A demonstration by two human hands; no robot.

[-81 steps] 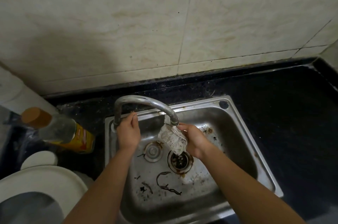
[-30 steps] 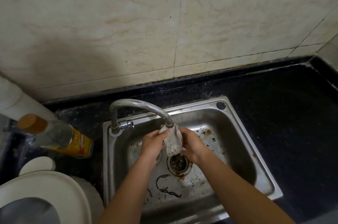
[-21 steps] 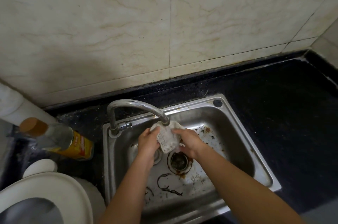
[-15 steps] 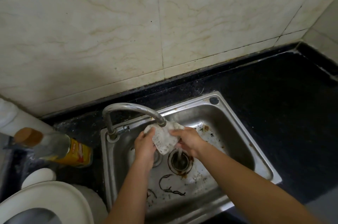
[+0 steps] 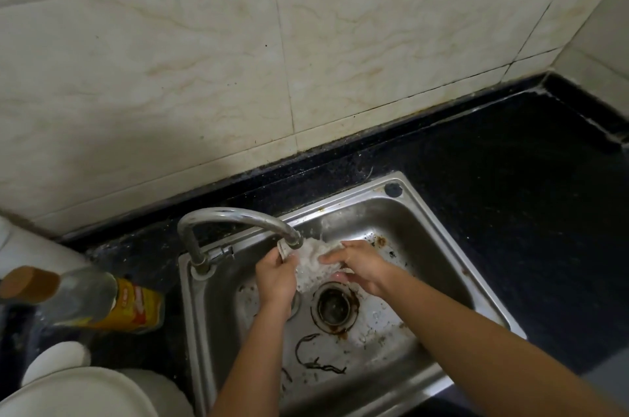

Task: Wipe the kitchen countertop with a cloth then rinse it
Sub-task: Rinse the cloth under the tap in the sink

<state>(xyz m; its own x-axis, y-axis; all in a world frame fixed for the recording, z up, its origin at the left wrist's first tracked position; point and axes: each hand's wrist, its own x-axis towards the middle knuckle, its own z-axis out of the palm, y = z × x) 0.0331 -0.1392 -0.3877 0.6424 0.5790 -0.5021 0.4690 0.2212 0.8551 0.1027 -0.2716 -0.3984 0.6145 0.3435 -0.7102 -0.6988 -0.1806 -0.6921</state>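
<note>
A wet, pale cloth (image 5: 313,267) is bunched directly under the spout of the curved steel tap (image 5: 238,217), over the steel sink (image 5: 439,236). My left hand (image 5: 275,277) grips the cloth's left side. My right hand (image 5: 360,263) holds its right side, fingers laid over the top and thumb underneath. Water splashes on the cloth and the sink floor near the drain (image 5: 335,306). The black countertop (image 5: 510,171) stretches to the right of the sink.
A clear bottle with a yellow label and brown cap (image 5: 85,297) lies left of the sink. White plates (image 5: 78,389) sit at the lower left. Dark scraps (image 5: 316,362) lie on the sink floor. A tiled wall (image 5: 272,59) backs the counter.
My left hand left the tap handle and joined the right on the cloth. Both hands have worked the cloth under the spout, and water now runs over it.
</note>
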